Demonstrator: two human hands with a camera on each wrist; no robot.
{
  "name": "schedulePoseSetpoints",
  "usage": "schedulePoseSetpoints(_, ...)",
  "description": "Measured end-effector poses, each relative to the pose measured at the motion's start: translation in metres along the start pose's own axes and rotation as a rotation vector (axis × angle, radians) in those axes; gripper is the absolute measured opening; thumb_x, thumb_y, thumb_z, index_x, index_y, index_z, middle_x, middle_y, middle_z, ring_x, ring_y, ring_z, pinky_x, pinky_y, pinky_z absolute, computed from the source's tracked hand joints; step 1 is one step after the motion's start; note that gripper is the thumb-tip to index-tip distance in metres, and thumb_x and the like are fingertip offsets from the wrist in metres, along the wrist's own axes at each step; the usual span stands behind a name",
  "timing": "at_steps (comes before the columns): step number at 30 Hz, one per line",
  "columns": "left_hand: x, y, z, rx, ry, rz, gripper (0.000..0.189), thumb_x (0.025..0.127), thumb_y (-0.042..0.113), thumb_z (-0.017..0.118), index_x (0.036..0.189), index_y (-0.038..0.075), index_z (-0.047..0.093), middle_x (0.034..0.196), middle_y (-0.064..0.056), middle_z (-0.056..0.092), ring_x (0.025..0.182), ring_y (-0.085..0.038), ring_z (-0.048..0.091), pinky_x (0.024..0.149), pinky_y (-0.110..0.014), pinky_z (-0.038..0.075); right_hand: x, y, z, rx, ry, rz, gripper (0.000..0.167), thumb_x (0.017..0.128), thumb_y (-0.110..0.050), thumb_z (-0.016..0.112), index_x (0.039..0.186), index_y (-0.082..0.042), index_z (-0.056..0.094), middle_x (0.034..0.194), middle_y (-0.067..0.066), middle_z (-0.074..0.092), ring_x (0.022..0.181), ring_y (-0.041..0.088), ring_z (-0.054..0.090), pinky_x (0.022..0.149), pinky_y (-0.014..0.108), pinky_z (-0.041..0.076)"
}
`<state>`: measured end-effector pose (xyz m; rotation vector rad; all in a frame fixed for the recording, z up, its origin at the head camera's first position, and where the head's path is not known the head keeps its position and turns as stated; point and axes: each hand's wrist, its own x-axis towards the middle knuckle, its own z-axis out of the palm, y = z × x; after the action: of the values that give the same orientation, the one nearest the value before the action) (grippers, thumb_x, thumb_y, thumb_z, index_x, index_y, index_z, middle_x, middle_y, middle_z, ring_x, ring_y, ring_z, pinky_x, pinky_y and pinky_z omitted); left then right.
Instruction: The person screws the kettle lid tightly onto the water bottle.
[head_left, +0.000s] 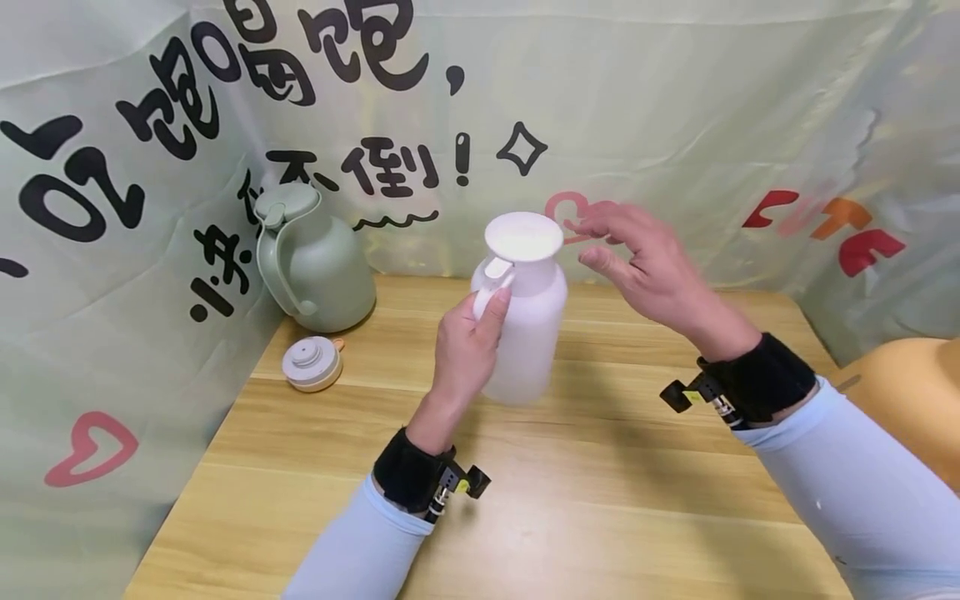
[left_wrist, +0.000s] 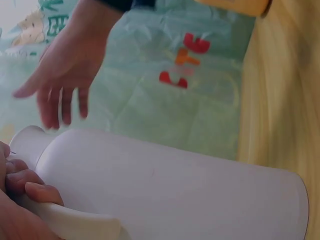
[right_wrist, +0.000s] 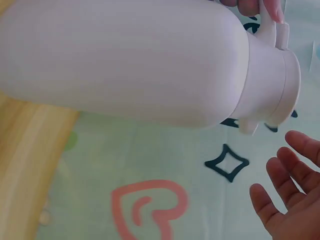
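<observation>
A white thermos jug [head_left: 522, 333] stands near the middle of the wooden table, its flat lid [head_left: 524, 237] on top. My left hand [head_left: 467, 346] grips its handle, fingers curled round it and the thumb lying along the upper part near the lid. In the left wrist view the handle [left_wrist: 80, 220] runs down from those curled fingers. My right hand [head_left: 645, 262] is raised at the right of the jug's neck, fingers spread and holding nothing. In the right wrist view a gap shows between its fingers [right_wrist: 277, 172] and the lid.
A grey-green thermos jug [head_left: 330, 267] stands at the back left against the cloth backdrop. In front of it lies a round white stopper [head_left: 312, 363] with a small orange tab. A rounded orange object [head_left: 900, 392] sits at the right edge of the wooden table [head_left: 570, 508].
</observation>
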<state>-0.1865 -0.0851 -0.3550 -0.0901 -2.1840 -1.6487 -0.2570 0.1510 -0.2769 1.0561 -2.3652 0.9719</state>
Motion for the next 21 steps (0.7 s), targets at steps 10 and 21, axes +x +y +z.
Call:
schedulePoseSetpoints(10,0.036,-0.022,-0.041,0.060,0.125,-0.078,0.050,0.102,0.056,0.057,0.070,0.017,0.053,0.063,0.002,0.050,0.068,-0.022,0.054,0.062,-0.035,0.044,-0.051,0.020,0.038,0.042,0.007,0.194,0.039,0.107,-0.033,0.056,0.132,-0.004,0.063,0.126,0.016,0.065,0.113,0.029,0.060,0.093,0.041,0.043)
schedulePoseSetpoints(21,0.077,-0.040,-0.071,0.093,0.196,-0.084,0.051,0.102,0.058,0.055,0.071,0.018,0.050,0.060,0.005,0.046,0.062,-0.020,0.047,0.056,-0.032,0.037,-0.109,0.032,0.086,0.086,-0.082,0.385,0.036,0.104,-0.034,0.062,0.130,-0.010,0.066,0.122,0.013,0.068,0.112,0.026,0.063,0.086,0.047,0.049)
